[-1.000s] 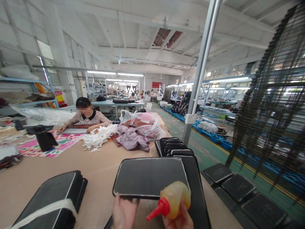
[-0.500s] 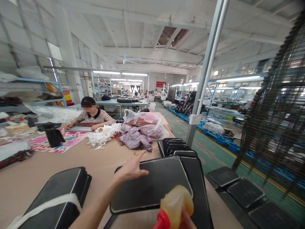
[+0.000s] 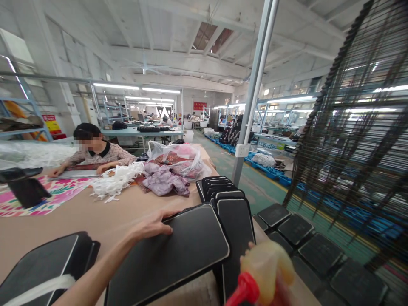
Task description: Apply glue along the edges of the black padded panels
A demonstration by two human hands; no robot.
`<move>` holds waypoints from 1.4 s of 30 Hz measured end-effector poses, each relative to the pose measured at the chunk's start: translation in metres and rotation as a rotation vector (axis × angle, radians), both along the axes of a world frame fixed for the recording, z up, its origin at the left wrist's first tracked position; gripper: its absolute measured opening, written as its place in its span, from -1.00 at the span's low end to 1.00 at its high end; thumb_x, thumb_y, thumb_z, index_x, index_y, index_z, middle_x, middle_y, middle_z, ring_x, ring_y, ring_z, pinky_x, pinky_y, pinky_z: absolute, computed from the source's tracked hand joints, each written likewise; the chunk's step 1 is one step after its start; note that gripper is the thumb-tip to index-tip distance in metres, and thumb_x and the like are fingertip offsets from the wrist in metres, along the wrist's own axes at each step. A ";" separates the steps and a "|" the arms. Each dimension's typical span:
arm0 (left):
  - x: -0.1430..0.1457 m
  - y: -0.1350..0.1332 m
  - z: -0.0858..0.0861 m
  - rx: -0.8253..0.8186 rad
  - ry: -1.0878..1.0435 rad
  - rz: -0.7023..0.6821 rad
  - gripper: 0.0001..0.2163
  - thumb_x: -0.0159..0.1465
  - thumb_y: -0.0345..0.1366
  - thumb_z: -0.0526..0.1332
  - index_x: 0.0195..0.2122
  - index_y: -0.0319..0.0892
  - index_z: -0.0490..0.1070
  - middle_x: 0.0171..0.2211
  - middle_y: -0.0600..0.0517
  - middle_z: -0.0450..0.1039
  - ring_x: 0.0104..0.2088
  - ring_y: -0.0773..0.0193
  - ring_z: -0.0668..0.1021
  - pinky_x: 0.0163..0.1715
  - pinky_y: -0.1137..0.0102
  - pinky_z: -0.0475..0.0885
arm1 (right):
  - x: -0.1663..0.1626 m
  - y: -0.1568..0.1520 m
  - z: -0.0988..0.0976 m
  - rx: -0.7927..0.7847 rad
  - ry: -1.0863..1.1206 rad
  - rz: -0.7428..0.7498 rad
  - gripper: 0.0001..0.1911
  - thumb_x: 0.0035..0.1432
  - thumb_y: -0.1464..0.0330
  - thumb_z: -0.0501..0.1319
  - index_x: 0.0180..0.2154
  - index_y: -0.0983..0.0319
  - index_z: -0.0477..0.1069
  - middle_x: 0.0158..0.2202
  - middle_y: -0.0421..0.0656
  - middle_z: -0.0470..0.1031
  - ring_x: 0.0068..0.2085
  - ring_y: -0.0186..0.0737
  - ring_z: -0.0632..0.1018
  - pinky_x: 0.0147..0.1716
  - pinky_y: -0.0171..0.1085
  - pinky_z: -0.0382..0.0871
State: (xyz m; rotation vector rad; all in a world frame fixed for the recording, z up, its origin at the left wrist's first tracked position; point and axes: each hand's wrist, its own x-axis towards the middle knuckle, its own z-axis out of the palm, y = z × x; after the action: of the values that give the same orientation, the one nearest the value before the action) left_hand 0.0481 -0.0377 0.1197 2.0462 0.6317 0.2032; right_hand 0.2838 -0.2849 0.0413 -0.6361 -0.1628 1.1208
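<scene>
My left hand (image 3: 153, 226) grips the far edge of a black panel with rounded corners and a pale line along its rim (image 3: 181, 255). The thumb lies on its top face, and the fingers are hidden behind the edge. The panel is tilted above the brown table (image 3: 127, 210). In my right hand (image 3: 282, 289) is a translucent yellowish squeeze bottle (image 3: 266, 263), its red nozzle (image 3: 244, 291) pointing down and left. The bottle is just right of the panel, apart from it. Beyond the panel, a fanned row of similar black panels (image 3: 236, 221) leans along the table's right side.
At left lies a bundle of black panels (image 3: 38, 263) with a white strap. White strips (image 3: 117, 180) and purple cloth (image 3: 167, 180) lie farther back, near a seated co-worker (image 3: 95, 148). A metal post (image 3: 251, 97) and wire rack (image 3: 334, 114) rise at right; more panels (image 3: 296, 227) are below.
The view has turned right. My left hand has closed on the black panel's far edge, and the panel has tilted. The squeeze bottle has moved right, away from over the panel.
</scene>
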 end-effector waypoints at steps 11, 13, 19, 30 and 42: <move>-0.010 -0.030 0.039 -0.247 0.160 -0.195 -0.35 -0.06 -0.44 0.14 0.14 -0.08 0.32 0.01 0.19 0.45 0.06 0.06 0.38 0.01 0.39 0.29 | 0.063 0.034 0.088 0.108 -0.570 -0.382 -0.51 -0.24 0.30 0.50 -0.18 0.15 0.50 -0.33 -0.16 0.54 -0.32 -0.21 0.53 -0.31 -0.32 0.46; -0.012 -0.031 0.040 -0.271 0.150 -0.205 -0.35 -0.07 -0.45 0.14 0.14 -0.08 0.33 0.00 0.19 0.46 0.04 0.07 0.40 -0.02 0.41 0.31 | 0.065 0.035 0.084 0.113 -0.594 -0.344 -0.49 -0.26 0.31 0.51 -0.17 0.15 0.50 -0.33 -0.17 0.54 -0.34 -0.21 0.52 -0.33 -0.33 0.46; -0.013 -0.030 0.040 -0.291 0.120 -0.204 -0.36 -0.10 -0.46 0.13 0.10 -0.11 0.37 -0.01 0.18 0.46 0.03 0.06 0.39 -0.01 0.41 0.30 | 0.069 0.034 0.082 0.150 -0.636 -0.281 -0.53 -0.20 0.33 0.48 -0.16 0.14 0.49 -0.34 -0.18 0.54 -0.35 -0.21 0.52 -0.32 -0.32 0.45; -0.012 -0.025 0.036 -0.335 0.135 -0.156 -0.37 -0.12 -0.44 0.14 0.07 -0.07 0.40 -0.03 0.19 0.48 0.05 0.08 0.39 0.00 0.40 0.29 | 0.065 0.023 0.087 0.124 -0.671 -0.222 -0.37 -0.29 0.24 0.49 -0.08 0.17 0.44 -0.35 -0.09 0.53 -0.27 0.09 0.54 -0.20 0.02 0.42; -0.015 -0.020 0.028 -0.337 0.113 -0.089 -0.41 -0.12 -0.41 0.19 0.03 -0.02 0.43 0.03 0.21 0.44 0.11 0.07 0.35 0.09 0.37 0.24 | 0.055 0.015 0.097 0.153 -0.649 -0.113 -0.29 -0.30 0.24 0.48 -0.03 0.19 0.40 -0.31 -0.02 0.54 -0.18 0.21 0.53 -0.11 0.17 0.34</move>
State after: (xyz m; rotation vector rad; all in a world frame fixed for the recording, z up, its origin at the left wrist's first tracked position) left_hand 0.0328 -0.0575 0.1478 1.7631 0.5984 -0.0688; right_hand 0.3389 -0.2701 0.1382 -0.8430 -0.7518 0.7533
